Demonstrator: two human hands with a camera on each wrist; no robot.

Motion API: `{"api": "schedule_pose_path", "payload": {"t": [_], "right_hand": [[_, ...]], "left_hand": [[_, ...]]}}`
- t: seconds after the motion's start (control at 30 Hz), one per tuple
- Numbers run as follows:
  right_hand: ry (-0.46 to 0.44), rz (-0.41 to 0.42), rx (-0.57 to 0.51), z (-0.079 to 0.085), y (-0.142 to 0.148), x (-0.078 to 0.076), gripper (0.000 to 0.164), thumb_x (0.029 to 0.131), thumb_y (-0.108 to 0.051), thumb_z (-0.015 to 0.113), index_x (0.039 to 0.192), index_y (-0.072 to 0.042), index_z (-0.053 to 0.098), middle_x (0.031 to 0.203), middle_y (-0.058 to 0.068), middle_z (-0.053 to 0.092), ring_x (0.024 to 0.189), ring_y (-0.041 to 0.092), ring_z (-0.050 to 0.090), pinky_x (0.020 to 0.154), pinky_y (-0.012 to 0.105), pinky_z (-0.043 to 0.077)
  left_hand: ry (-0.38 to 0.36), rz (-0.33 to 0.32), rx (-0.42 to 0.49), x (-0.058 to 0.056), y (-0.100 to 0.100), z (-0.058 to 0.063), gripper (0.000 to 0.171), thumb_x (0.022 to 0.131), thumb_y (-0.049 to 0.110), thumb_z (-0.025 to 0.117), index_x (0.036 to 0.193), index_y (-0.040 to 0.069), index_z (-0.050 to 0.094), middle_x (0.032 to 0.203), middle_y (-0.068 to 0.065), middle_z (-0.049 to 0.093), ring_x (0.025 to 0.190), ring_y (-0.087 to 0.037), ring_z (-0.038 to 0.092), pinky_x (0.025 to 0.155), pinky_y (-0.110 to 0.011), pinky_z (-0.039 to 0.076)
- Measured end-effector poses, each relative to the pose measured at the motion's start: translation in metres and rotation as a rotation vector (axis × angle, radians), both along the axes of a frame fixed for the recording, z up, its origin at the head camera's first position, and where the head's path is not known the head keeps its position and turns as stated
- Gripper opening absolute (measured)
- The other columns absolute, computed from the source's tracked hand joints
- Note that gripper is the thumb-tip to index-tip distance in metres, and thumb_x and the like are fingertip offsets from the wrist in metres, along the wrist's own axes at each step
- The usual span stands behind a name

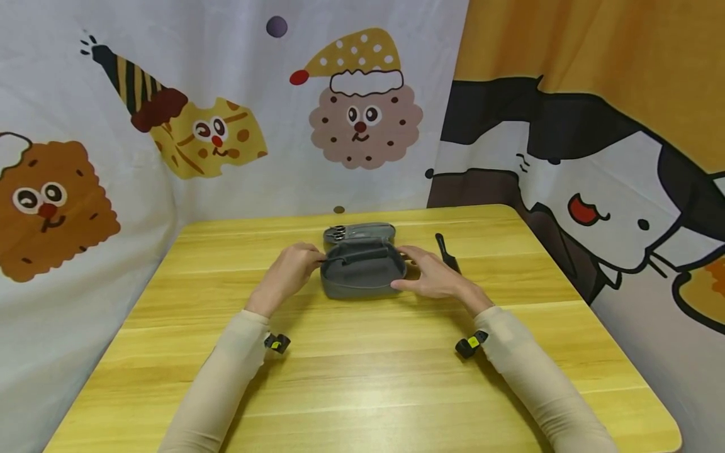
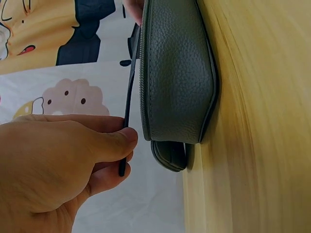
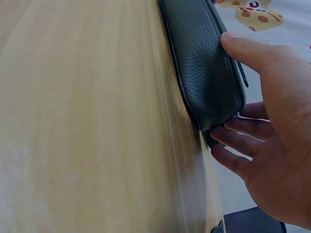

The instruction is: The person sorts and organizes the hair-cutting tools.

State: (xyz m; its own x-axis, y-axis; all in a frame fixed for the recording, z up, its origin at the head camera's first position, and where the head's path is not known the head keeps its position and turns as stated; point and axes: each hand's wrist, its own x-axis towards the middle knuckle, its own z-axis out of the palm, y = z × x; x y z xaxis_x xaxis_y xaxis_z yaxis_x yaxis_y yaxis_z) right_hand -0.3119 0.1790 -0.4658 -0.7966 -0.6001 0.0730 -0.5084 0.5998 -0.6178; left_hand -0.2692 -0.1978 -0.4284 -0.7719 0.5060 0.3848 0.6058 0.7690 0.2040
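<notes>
A dark grey leather zip case [image 1: 365,290] stands unzipped on the table, its opening facing up. My left hand [image 1: 290,274] is at its left end and pinches a thin, flat black handle [image 2: 129,92] between thumb and fingers. That handle reaches over the case's opening in the head view; its far end is hard to make out. At the right end, my right hand [image 1: 433,275] grips the case, thumb on the front rim and fingers round the side and back. Behind the opening lies a grey section [image 1: 370,230] with the looped handles of scissors [image 1: 338,233].
A black brush-like tool [image 1: 447,253] with a slim handle lies on the wooden table [image 1: 362,377], just beyond the right hand. Patterned curtains [image 1: 226,189] hang behind the table's far edge and along its sides.
</notes>
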Motion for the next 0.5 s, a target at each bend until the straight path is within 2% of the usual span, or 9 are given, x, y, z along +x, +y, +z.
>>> {"api": "schedule_pose_path", "payload": {"t": [0.23, 0.5], "right_hand": [[-0.005, 0.004, -0.009, -0.002, 0.000, -0.001, 0.097, 0.102, -0.054, 0.083, 0.177, -0.013, 0.037, 0.178, 0.016, 0.046, 0.157, 0.041, 0.056, 0.126, 0.066, 0.051], [-0.010, -0.003, -0.005, -0.003, 0.000, -0.001, 0.097, 0.102, -0.055, 0.082, 0.177, -0.012, 0.038, 0.178, 0.015, 0.046, 0.158, 0.040, 0.055, 0.127, 0.066, 0.050]], "left_hand": [[-0.004, -0.020, -0.063, -0.005, 0.005, 0.004, 0.019, 0.101, -0.006, 0.080, 0.117, 0.000, 0.087, 0.111, -0.017, 0.086, 0.103, -0.033, 0.083, 0.092, -0.043, 0.071], [-0.029, -0.034, -0.125, -0.011, 0.015, 0.015, 0.017, 0.099, -0.009, 0.080, 0.108, 0.001, 0.089, 0.099, -0.016, 0.086, 0.090, -0.031, 0.083, 0.084, -0.042, 0.072]]}}
